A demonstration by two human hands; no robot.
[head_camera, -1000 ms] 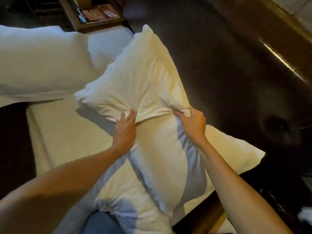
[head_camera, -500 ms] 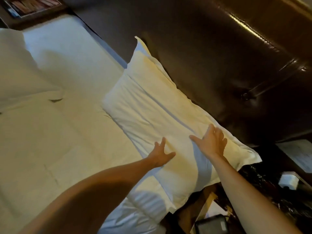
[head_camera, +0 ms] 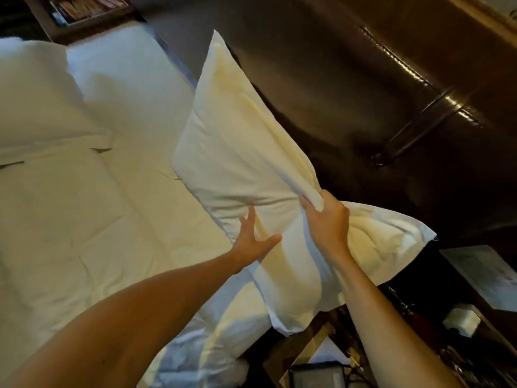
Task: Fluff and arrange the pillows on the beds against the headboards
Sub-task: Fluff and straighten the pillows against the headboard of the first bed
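A white pillow stands tilted on the bed, its long side leaning toward the dark padded headboard. My right hand is closed on a bunched fold of the pillowcase near its upper edge. My left hand lies flat against the pillow's front with fingers spread, holding nothing. A second white pillow lies at the far left of the bed.
A dark nightstand with a white box and papers stands at the lower right beside the bed. A wooden shelf with printed items sits at the top left. A dark tablet-like object is at the bottom edge.
The pillow lay flat by the headboard half a second ago under both open hands. Now my right hand has grabbed its fabric and lifted it up on edge.
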